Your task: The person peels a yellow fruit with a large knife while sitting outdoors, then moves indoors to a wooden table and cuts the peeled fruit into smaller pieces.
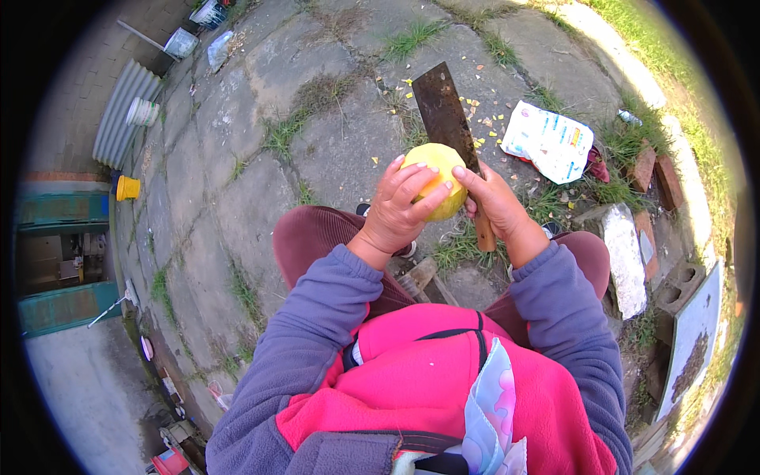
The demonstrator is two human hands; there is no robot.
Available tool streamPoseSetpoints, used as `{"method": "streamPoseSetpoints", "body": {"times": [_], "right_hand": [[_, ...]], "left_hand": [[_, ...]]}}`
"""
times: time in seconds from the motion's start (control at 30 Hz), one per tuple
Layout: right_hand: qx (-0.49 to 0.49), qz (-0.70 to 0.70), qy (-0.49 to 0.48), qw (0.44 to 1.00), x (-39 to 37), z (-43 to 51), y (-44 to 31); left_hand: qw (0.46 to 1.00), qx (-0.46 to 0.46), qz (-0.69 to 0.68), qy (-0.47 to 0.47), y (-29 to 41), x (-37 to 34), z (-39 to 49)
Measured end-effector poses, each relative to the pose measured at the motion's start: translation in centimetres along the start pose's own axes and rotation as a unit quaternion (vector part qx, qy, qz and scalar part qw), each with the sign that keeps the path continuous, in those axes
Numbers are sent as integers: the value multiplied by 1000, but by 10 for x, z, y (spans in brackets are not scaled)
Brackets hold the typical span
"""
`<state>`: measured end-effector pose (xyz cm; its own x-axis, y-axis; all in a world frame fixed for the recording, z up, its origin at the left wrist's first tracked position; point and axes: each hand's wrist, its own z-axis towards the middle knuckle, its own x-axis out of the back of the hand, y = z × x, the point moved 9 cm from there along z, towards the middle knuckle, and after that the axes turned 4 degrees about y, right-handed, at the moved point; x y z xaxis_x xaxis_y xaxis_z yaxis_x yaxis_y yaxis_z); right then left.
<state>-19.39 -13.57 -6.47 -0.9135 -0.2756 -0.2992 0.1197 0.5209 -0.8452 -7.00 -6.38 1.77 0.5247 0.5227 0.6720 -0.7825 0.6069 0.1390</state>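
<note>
My left hand (396, 205) holds a round yellow fruit or squash (438, 160), its fingers spread over the near side. The top looks pared to pale yellow flesh, while a darker, greenish-yellow skin shows lower down. In my right hand (496, 199) is a cleaver with a wooden handle (485, 233). Its broad, rust-brown blade (444, 110) points away from me and passes close along the right of the yellow piece. My right thumb rests on the yellow piece too. Whether the blade's edge touches it I cannot tell.
Yellow and pale scraps (488, 127) lie scattered on the cracked concrete (338, 148). A white printed plastic bag (549, 141) sits to the right, near bricks (641, 169) and a white stone block (623, 261). Leftward stand a yellow bucket (127, 188) and corrugated sheet (122, 116).
</note>
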Motion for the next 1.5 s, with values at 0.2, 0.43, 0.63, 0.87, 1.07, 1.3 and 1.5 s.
{"method": "streamPoseSetpoints", "body": {"times": [0.2,0.43,0.63,0.87,1.07,1.3,1.5], "right_hand": [[37,-9,5,999,1,-5,-4],[249,-79,21,965,3,-14,-50],[276,-88,-34,957,-20,-29,-44],[237,-96,96,962,5,-30,-57],[502,-339,103,789,-12,-70,-98],[498,-423,30,756,-46,-75,-82],[512,-418,43,749,-45,-76,-83]], "left_hand": [[998,-23,60,16,10,6,3],[746,423,-515,-7,-48,-7,-19],[485,558,-673,-3,-47,-46,-48],[425,492,-756,70,-55,-33,-42],[429,503,-731,170,-83,-15,-45],[432,539,-691,215,-106,-23,-87],[420,525,-707,218,-101,-21,-81]]}}
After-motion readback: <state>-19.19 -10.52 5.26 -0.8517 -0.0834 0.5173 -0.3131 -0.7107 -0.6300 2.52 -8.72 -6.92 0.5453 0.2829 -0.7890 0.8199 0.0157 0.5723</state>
